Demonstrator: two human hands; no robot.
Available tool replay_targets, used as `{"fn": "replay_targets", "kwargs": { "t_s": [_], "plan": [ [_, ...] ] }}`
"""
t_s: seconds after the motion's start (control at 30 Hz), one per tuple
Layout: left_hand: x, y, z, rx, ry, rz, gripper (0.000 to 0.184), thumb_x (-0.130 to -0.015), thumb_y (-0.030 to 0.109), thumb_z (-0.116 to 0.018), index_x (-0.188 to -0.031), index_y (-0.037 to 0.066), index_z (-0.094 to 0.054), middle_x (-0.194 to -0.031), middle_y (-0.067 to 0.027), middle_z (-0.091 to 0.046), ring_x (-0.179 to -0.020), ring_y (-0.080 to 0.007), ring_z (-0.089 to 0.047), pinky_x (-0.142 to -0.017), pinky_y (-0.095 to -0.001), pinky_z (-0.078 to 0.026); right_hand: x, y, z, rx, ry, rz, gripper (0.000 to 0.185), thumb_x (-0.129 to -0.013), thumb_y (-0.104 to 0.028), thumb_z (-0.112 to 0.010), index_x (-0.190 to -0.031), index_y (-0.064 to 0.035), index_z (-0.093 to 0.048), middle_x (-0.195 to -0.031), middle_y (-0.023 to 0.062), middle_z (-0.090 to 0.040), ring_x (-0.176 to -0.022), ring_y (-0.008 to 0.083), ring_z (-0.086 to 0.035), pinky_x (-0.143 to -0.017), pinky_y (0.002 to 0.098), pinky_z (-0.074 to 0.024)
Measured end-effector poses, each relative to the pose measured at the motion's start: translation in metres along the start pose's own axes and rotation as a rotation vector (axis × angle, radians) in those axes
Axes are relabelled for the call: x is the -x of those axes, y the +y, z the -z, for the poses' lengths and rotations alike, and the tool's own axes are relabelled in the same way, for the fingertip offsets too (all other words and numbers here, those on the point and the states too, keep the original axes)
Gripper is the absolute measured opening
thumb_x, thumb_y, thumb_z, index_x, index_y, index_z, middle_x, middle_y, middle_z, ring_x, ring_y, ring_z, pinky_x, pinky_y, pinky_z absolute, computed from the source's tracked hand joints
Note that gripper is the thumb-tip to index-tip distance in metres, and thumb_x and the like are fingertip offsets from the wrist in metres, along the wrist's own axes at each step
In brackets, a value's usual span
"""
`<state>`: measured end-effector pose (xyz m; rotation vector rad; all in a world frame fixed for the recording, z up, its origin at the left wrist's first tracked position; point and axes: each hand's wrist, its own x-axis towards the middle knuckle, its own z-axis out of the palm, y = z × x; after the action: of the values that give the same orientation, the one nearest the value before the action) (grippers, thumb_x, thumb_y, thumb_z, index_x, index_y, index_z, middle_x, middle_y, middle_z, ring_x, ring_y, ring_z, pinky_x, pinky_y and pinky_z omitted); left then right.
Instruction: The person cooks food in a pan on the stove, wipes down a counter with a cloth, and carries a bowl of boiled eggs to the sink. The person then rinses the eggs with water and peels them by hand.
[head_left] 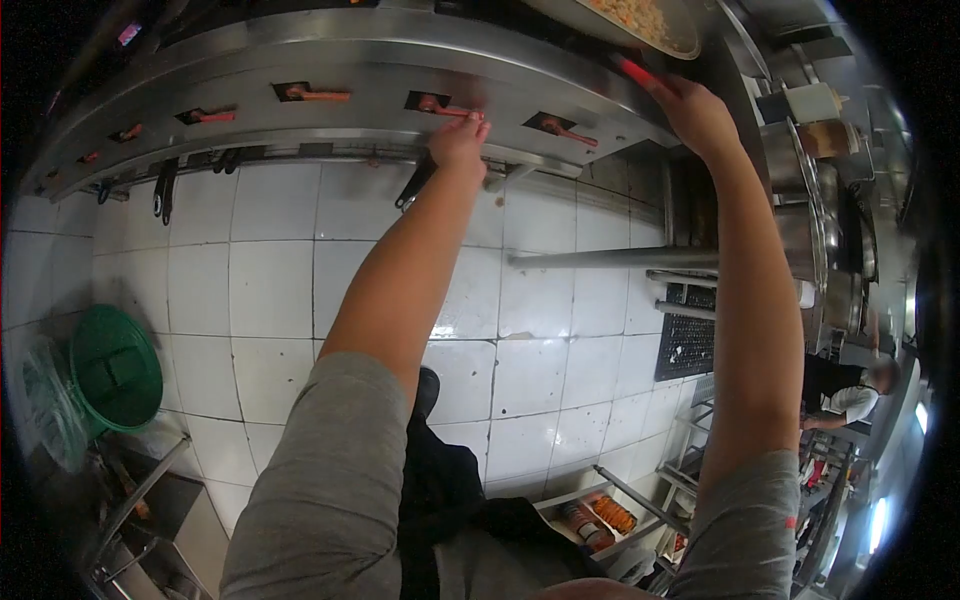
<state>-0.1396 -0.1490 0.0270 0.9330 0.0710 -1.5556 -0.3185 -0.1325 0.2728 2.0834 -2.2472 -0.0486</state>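
Note:
My left hand [460, 145] is at the steel front of a stove [375, 100], its fingers closed on the end of a red burner lever [435, 105]. Another red lever [568, 131] sits to the right of that hand. My right hand [694, 115] is wrapped round the red handle [640, 72] of a pan. The pan [683, 45] rests at the top of the view, cut off by the frame edge. Inside it lies chopped, orange-and-pale food [635, 18] that looks like fried rice.
Black-handled utensils [165, 190] hang from the rail under the stove front. A green basket [115, 365] stands on the white tile floor [270, 290] at left. Sauce bottles [815, 103] and metal pots line the right side. Farther right is another person [850, 400].

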Motion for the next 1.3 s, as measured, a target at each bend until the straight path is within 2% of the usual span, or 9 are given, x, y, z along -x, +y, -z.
{"fn": "replay_targets", "kwargs": {
  "t_s": [0.67,0.73,0.8,0.87,0.93,1.03,1.13,1.23,1.3],
  "plan": [
    [-0.008,-0.006,0.004,0.051,-0.043,-0.036,0.010,-0.081,0.004,-0.059,-0.086,-0.001,-0.053,-0.085,-0.0094,-0.058,-0.079,-0.0190,-0.058,-0.075,-0.0256,-0.054,-0.004,-0.005,-0.006,-0.034,0.001,-0.008,0.046,-0.084,-0.049,-0.045,-0.110,-0.0126,-0.058,-0.096,0.0171,-0.061,-0.094,0.0316,-0.057,-0.081,0.0358,-0.0429],
    [-0.006,-0.005,0.005,0.055,-0.050,-0.014,0.010,-0.080,0.004,-0.060,-0.086,-0.001,-0.053,-0.085,-0.0095,-0.058,-0.079,-0.0193,-0.058,-0.075,-0.0255,-0.054,0.027,-0.004,0.006,-0.074,0.020,0.042,0.045,-0.085,-0.046,-0.046,-0.111,-0.0120,-0.058,-0.088,0.0162,-0.062,-0.084,0.0285,-0.061,-0.074,0.0339,-0.0450],
    [-0.005,-0.005,0.002,0.052,-0.037,0.003,0.011,-0.080,0.004,-0.060,-0.086,-0.001,-0.053,-0.085,-0.0096,-0.058,-0.078,-0.0196,-0.059,-0.075,-0.0257,-0.054,0.081,-0.006,0.015,-0.158,0.022,-0.091,0.041,-0.087,-0.041,-0.047,-0.112,-0.0103,-0.057,-0.074,0.0097,-0.059,-0.064,0.0161,-0.058,-0.059,0.0287,-0.0446],
    [-0.006,-0.005,0.002,0.026,0.001,0.005,0.011,-0.080,0.004,-0.061,-0.086,-0.001,-0.053,-0.085,-0.0098,-0.058,-0.077,-0.0197,-0.059,-0.074,-0.0261,-0.054,0.138,0.003,0.003,-0.363,0.095,-0.260,0.036,-0.087,-0.035,-0.051,-0.111,-0.0101,-0.058,-0.094,0.0137,-0.064,-0.084,0.0212,-0.061,-0.073,0.0319,-0.0461],
    [-0.009,-0.004,0.002,0.057,-0.007,-0.020,0.011,-0.080,0.004,-0.061,-0.085,-0.001,-0.053,-0.085,-0.0099,-0.058,-0.076,-0.0196,-0.059,-0.074,-0.0265,-0.054,0.194,0.007,-0.029,-0.687,0.097,-0.382,0.038,-0.089,-0.031,-0.049,-0.120,-0.0090,-0.052,-0.073,0.0065,-0.059,-0.066,0.0088,-0.053,-0.058,0.0236,-0.0432],
    [-0.009,-0.008,0.004,0.050,-0.006,-0.045,0.010,-0.080,0.003,-0.060,-0.085,-0.002,-0.053,-0.084,-0.0100,-0.058,-0.075,-0.0194,-0.059,-0.073,-0.0273,-0.054,0.261,0.001,-0.069,-0.704,-0.025,-0.419,0.037,-0.091,-0.027,-0.047,-0.120,-0.0055,-0.051,-0.062,-0.0007,-0.047,-0.056,0.0062,-0.042,-0.050,0.0211,-0.0369],
    [-0.013,-0.011,0.002,0.051,0.025,-0.064,0.008,-0.080,0.001,-0.059,-0.084,-0.003,-0.054,-0.083,-0.0102,-0.059,-0.074,-0.0193,-0.059,-0.072,-0.0279,-0.054,0.310,-0.001,-0.086,-0.743,-0.131,-0.509,0.033,-0.090,-0.023,-0.047,-0.118,-0.0064,-0.053,-0.062,-0.0006,-0.045,-0.056,0.0056,-0.041,-0.051,0.0209,-0.0364],
    [-0.015,-0.013,0.001,0.069,0.040,-0.073,0.006,-0.081,0.001,-0.058,-0.083,-0.003,-0.054,-0.082,-0.0107,-0.059,-0.073,-0.0195,-0.059,-0.071,-0.0285,-0.055,0.343,0.003,-0.096,-0.679,-0.241,-0.536,0.033,-0.090,-0.024,-0.048,-0.116,-0.0044,-0.053,-0.077,0.0105,-0.061,-0.072,0.0135,-0.056,-0.068,0.0270,-0.0450],
    [-0.015,-0.014,0.000,0.067,0.048,-0.076,0.005,-0.081,0.000,-0.058,-0.082,-0.003,-0.054,-0.081,-0.0111,-0.059,-0.072,-0.0198,-0.059,-0.071,-0.0288,-0.055,0.356,0.003,-0.099,-0.684,-0.287,-0.565,0.033,-0.090,-0.024,-0.048,-0.115,-0.0040,-0.054,-0.084,0.0152,-0.062,-0.079,0.0163,-0.058,-0.073,0.0289,-0.0448]
  ]
}}
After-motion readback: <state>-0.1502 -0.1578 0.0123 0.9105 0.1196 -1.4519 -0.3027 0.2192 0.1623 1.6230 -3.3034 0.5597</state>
